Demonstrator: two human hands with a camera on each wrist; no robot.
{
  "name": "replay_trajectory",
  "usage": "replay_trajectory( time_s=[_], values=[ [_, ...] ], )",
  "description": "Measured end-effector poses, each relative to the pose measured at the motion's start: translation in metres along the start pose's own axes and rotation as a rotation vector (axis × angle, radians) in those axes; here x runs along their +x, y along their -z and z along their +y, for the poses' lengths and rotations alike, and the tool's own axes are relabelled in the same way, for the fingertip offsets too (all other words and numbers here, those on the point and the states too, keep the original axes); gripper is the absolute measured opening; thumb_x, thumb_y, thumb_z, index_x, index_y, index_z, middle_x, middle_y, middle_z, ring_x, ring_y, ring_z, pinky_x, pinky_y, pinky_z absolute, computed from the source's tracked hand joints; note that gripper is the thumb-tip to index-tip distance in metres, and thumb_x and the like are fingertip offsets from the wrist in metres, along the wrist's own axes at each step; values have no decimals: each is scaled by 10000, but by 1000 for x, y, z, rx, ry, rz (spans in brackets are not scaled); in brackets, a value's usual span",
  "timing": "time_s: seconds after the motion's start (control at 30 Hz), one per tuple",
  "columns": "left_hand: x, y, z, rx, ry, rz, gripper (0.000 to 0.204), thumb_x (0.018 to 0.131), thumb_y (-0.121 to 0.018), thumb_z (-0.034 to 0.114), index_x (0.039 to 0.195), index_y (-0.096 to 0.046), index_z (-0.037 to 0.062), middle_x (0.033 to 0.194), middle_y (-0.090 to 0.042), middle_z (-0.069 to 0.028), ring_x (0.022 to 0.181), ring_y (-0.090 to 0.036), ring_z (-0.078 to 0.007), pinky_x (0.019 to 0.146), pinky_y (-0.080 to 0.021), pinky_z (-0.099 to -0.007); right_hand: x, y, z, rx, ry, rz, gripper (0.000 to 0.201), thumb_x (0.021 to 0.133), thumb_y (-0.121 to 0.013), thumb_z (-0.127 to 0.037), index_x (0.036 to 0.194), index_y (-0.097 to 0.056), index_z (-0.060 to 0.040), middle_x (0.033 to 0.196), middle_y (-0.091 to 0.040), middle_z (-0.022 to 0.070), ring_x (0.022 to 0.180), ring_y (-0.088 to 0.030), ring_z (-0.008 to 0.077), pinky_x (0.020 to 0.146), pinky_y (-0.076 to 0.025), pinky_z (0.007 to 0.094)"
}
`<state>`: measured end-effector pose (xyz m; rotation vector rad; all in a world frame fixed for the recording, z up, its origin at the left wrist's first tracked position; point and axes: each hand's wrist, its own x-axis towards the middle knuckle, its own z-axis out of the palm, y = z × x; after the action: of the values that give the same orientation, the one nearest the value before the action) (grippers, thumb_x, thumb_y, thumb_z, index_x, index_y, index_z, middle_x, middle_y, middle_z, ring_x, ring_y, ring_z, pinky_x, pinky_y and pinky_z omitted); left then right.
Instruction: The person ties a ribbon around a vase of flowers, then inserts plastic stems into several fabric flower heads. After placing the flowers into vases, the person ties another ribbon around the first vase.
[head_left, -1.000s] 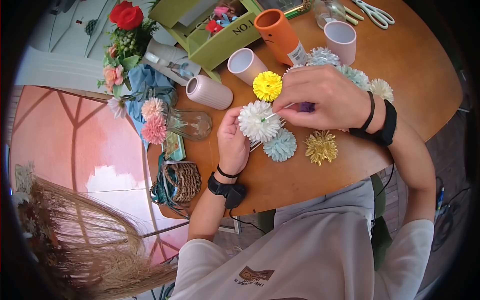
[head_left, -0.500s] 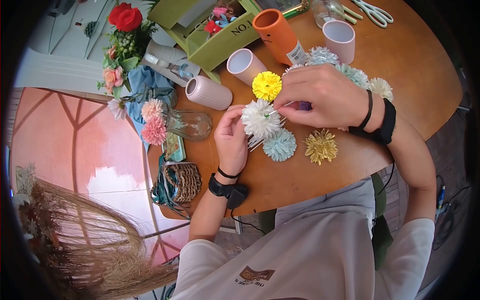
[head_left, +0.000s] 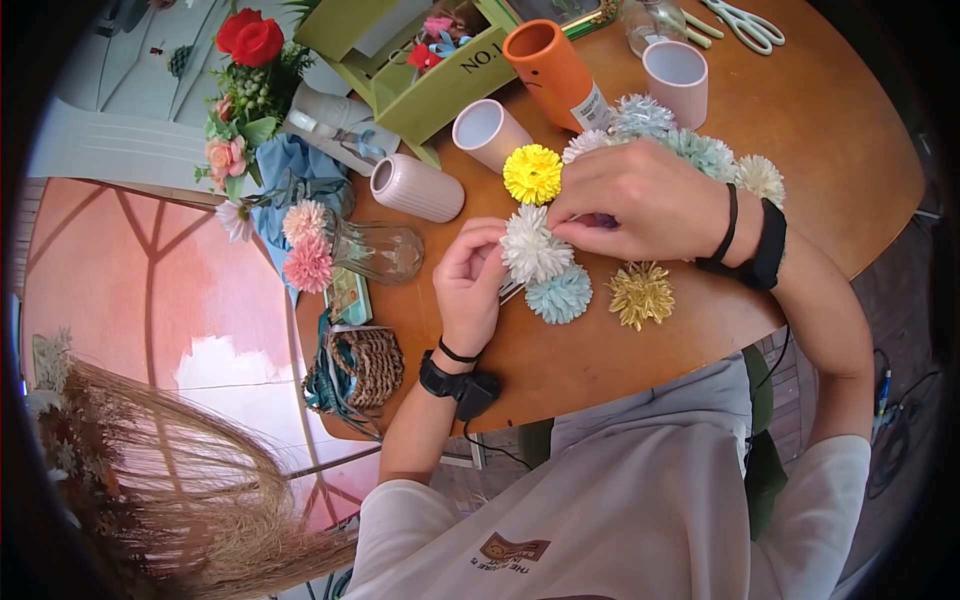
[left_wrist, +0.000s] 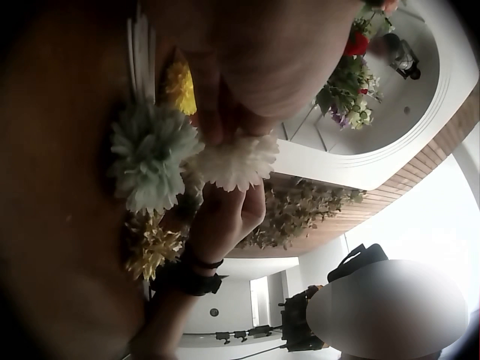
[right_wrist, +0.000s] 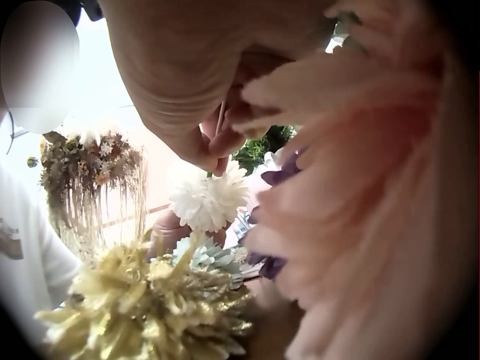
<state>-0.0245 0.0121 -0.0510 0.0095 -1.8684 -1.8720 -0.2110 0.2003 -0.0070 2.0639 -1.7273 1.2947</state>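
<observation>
Between the two hands is a white flower (head_left: 536, 244). The left hand (head_left: 470, 290) grips its left edge with thumb and fingers. At the flower's other side, the right hand (head_left: 645, 198) pinches a thin pale stem (right_wrist: 221, 116), which meets the green centre in the right wrist view. A purple flower (right_wrist: 281, 176) shows partly behind a pink bloom near the right wrist camera. Just below the white flower lies a light blue flower (head_left: 559, 294), with a yellow flower (head_left: 533, 174) above. The gold flower (head_left: 642, 295) rests on the table, below the right hand.
Pink cups (head_left: 492, 134), a ribbed vase (head_left: 418, 187), an orange vase (head_left: 556, 75) and a green box (head_left: 440, 85) stand beyond the hands. A glass jar (head_left: 385, 250) and woven basket (head_left: 365, 366) are at left; scissors (head_left: 750, 28) lie far right.
The white flower has turned and shifted slightly right, toward the right hand. Less of the stem shows between the right fingers and the bloom. The left fingers have shifted along its edge.
</observation>
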Motion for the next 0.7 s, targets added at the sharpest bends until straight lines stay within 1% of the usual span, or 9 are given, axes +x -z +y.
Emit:
replay_trajectory(
  time_s=[0.1, 0.2, 0.23, 0.27, 0.3, 0.4, 0.5, 0.6, 0.7],
  values=[
    [1, 1, -1, -74, 5, 47, 160, 993, -573, -36, 1149, -607, -31, 1223, -596, -107, 1075, -610, -154, 955, -494, -297, 1, 2, -3, 37, -57, 3, 100, 845, -755, -139, 902, -729, -60, 783, -659, 66, 686, -644, 247, 649, -531, 365],
    [3, 6, -3, -189, 63, 142, 181, 1013, -562, -3, 1191, -588, -18, 1241, -611, -112, 1121, -621, -176, 992, -507, -328, 5, 10, -10, 89, -222, -14, 137, 881, -707, -180, 937, -730, -58, 806, -691, 85, 713, -677, 280, 655, -543, 383],
    [4, 9, -2, -228, 91, 179, 188, 1020, -558, 9, 1205, -581, -14, 1245, -617, -112, 1138, -624, -183, 1005, -510, -340, 5, 9, -9, 65, -213, 21, 140, 884, -707, -182, 938, -731, -55, 804, -691, 87, 706, -675, 281, 650, -541, 380],
    [4, 13, -3, -184, 79, 165, 213, 1047, -536, 80, 1248, -549, 11, 1258, -640, -117, 1165, -631, -227, 1028, -509, -401, 5, 9, -7, 40, -205, 56, 143, 888, -707, -184, 939, -732, -52, 802, -691, 89, 699, -673, 283, 645, -540, 377],
    [6, 14, -2, -193, 77, 179, 214, 1046, -539, 80, 1248, -548, 10, 1255, -641, -116, 1157, -634, -225, 1023, -512, -399, 5, 8, -5, 16, -197, 90, 147, 891, -707, -186, 940, -733, -50, 800, -691, 91, 692, -671, 284, 641, -539, 373],
    [8, 17, -3, -217, 74, 202, 213, 1043, -546, 80, 1244, -546, 7, 1245, -644, -111, 1137, -642, -219, 1007, -521, -393, 3, 5, 2, -39, -176, 107, 149, 892, -704, -178, 936, -732, -38, 805, -695, 104, 713, -677, 300, 645, -539, 384],
    [6, 17, -4, -216, 80, 191, 205, 1042, -549, 80, 1233, -551, 6, 1233, -648, -105, 1122, -645, -210, 995, -526, -384, 3, 4, 1, -40, -145, 107, 151, 893, -700, -175, 924, -730, -31, 819, -701, 117, 736, -682, 315, 653, -542, 397],
    [4, 14, -4, -197, 83, 182, 199, 1041, -552, 78, 1226, -555, 7, 1222, -651, -101, 1112, -645, -204, 990, -527, -378, 4, 6, -3, -42, -162, 71, 144, 892, -694, -170, 919, -731, -33, 834, -708, 120, 750, -687, 319, 664, -544, 406],
    [4, 14, -5, -201, 87, 178, 196, 1041, -548, 76, 1225, -556, 8, 1215, -653, -99, 1111, -646, -202, 992, -526, -377, 3, 5, -2, -31, -143, 73, 141, 892, -692, -168, 918, -731, -35, 831, -708, 117, 749, -688, 317, 663, -545, 406]
  ],
)
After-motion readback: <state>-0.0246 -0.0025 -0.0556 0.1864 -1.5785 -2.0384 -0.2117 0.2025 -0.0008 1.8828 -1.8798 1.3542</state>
